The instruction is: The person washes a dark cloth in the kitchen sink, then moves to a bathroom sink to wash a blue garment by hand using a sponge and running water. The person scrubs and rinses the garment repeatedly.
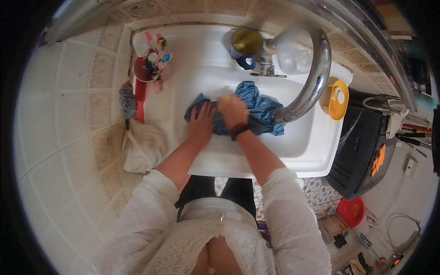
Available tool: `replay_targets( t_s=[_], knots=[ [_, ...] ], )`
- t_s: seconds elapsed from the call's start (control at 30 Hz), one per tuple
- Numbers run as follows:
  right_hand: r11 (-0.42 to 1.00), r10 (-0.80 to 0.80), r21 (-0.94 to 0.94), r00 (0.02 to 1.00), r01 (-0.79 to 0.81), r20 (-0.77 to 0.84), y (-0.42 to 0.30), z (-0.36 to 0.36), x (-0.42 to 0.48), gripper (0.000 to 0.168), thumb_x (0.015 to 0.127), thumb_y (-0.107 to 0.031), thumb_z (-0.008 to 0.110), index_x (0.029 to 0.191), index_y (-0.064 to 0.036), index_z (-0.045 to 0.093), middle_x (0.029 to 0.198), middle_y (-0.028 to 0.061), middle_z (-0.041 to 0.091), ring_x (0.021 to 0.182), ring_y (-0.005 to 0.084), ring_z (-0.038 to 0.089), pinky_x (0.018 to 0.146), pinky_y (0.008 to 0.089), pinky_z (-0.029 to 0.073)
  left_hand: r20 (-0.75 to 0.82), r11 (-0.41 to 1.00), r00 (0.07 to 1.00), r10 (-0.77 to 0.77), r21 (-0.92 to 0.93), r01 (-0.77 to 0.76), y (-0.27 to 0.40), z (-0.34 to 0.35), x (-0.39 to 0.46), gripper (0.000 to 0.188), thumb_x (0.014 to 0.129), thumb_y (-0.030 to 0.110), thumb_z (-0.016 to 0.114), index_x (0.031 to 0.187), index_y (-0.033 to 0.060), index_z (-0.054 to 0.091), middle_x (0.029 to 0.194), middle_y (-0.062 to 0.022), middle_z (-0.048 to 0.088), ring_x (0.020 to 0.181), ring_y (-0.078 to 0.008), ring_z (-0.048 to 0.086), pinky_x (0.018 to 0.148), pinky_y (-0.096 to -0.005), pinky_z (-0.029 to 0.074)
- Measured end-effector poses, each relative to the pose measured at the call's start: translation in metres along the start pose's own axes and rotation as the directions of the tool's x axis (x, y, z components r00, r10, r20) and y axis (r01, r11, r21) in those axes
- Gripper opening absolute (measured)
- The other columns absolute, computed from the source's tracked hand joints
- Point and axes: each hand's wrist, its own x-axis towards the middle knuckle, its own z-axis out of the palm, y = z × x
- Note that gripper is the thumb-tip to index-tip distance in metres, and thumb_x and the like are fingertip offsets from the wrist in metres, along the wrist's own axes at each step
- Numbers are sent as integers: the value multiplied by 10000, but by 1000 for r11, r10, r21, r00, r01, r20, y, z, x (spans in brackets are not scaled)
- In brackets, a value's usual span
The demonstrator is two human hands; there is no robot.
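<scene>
A wet-looking blue cloth (266, 110) lies bunched across the white sink, partly on its left ledge and partly in the basin. Flat on the cloth's left end rests my left hand (202, 121), fingers spread. My right hand (233, 111), blurred, is closed around a small yellow object (226, 99) and sits on the cloth just right of the left hand. What the yellow object is cannot be told. A dark band circles the right wrist. The chrome faucet spout (318, 75) curves over the basin, its end above the cloth's right part.
Behind the basin stands a blue mug (246, 44) beside the tap base. A pink container (141, 70) with small items occupies the back left corner. A yellow soap dish (338, 100) is on the right rim. A beige cloth (142, 147) hangs at left; a red basin (350, 211) sits low right.
</scene>
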Motion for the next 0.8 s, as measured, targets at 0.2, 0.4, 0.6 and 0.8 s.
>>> replay_targets(
  t_s=[0.2,0.4,0.6,0.8],
  knots=[
    [955,-162,-246,986,166,37,39,35,6,296,905,-378,497,899,-103,606,872,121,567,829,295,569,703,422,444,-57,999,998,6,48,-3,-2,9,-3,597,926,348,441,1440,108,256,1522,-78,158,1409,-220,98,1120,-479,59],
    [918,-61,-398,986,-6,-155,105,-25,18,253,849,-185,523,1086,-245,590,1048,159,508,962,323,507,803,437,396,-179,996,984,13,-83,-29,-1,16,-4,552,904,295,482,1394,81,346,1492,-89,244,1389,-208,167,1120,-468,104],
    [970,-223,-92,975,224,25,10,-9,26,269,874,-294,545,960,-41,581,948,164,619,929,337,578,758,431,465,-38,997,999,13,-73,-16,1,3,-7,586,922,315,454,1429,85,271,1511,-70,193,1393,-217,154,1126,-461,89],
    [962,-189,-220,977,165,-94,26,30,30,234,842,-243,549,1064,-199,608,958,113,526,920,284,527,796,429,403,-192,992,981,-26,-122,3,-3,10,-4,569,874,266,519,1386,80,352,1465,-64,296,1357,-208,239,1120,-442,137]
  ],
)
